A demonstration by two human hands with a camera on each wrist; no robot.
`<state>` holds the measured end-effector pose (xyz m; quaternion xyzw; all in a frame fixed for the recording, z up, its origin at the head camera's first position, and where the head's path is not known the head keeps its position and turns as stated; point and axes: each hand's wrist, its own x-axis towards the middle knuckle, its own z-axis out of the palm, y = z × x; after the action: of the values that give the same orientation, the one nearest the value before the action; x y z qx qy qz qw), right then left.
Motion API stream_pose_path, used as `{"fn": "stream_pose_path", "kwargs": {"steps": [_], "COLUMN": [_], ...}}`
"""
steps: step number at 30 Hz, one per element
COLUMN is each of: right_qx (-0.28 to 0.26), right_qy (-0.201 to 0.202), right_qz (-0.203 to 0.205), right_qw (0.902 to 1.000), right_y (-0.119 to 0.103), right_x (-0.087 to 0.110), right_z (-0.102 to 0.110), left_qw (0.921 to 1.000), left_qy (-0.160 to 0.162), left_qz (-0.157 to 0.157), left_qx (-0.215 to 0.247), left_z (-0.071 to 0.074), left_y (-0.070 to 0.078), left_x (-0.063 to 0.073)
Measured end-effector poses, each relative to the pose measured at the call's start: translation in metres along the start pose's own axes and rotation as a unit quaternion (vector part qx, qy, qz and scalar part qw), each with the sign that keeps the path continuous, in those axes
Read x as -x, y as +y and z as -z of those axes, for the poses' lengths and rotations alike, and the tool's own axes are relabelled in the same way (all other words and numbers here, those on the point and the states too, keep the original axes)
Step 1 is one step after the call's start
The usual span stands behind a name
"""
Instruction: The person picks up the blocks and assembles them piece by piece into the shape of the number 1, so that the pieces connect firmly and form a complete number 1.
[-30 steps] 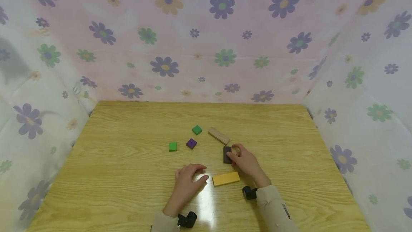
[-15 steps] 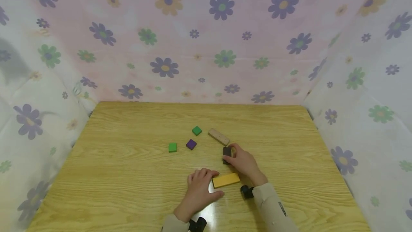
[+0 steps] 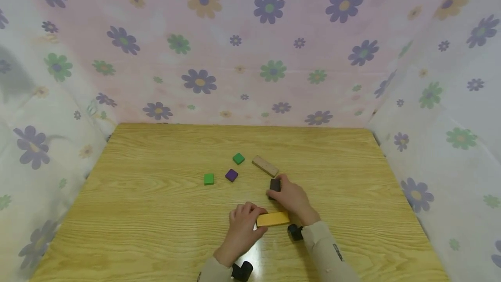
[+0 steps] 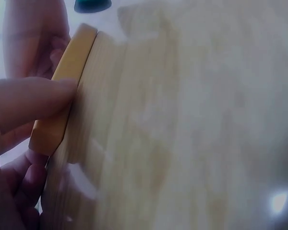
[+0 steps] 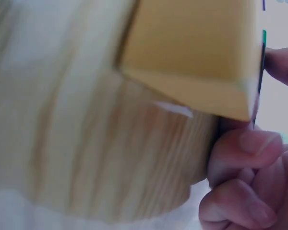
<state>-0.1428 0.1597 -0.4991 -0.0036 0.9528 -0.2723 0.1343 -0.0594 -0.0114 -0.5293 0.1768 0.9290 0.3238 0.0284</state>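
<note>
A yellow rectangular block (image 3: 275,219) lies on the wooden table, and my left hand (image 3: 242,229) pinches its left end. In the left wrist view the thumb presses along one long side of the yellow block (image 4: 69,72), with the fingers partly hidden on the other side. Just beyond it, my right hand (image 3: 292,198) holds a black block (image 3: 275,184) with the thumb on its near left edge and fingertips at its far end. The yellow block (image 5: 187,48) fills the upper part of the right wrist view, largely hiding the black one.
Past the right hand lies a natural wood block (image 3: 265,166). Further left are a purple square block (image 3: 232,175), a dark green one (image 3: 238,158) and a bright green one (image 3: 209,179). Flowered cloth (image 3: 219,55) encloses the table (image 3: 156,221) at back and sides.
My left hand has moved right and closed its thumb and fingers on the yellow block. My right hand has shifted slightly left and taken hold of the black block.
</note>
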Motion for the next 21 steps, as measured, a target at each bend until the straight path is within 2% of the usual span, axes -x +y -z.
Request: {"fn": "stream_pose_path", "kwargs": {"steps": [11, 21], "right_qx": [-0.007, -0.023], "right_qy": [-0.006, -0.01], "right_qz": [-0.028, -0.024], "right_qw": [0.9996, 0.9994], "right_y": [-0.009, -0.014], "right_x": [0.002, 0.002], "right_z": [0.001, -0.002], "left_qw": [0.9998, 0.9992], "left_qy": [0.007, 0.006], "left_qz": [0.011, 0.027], "left_qx": [0.016, 0.028], "left_z": [0.017, 0.018], "left_y": [-0.019, -0.02], "left_x": [-0.003, -0.006]}}
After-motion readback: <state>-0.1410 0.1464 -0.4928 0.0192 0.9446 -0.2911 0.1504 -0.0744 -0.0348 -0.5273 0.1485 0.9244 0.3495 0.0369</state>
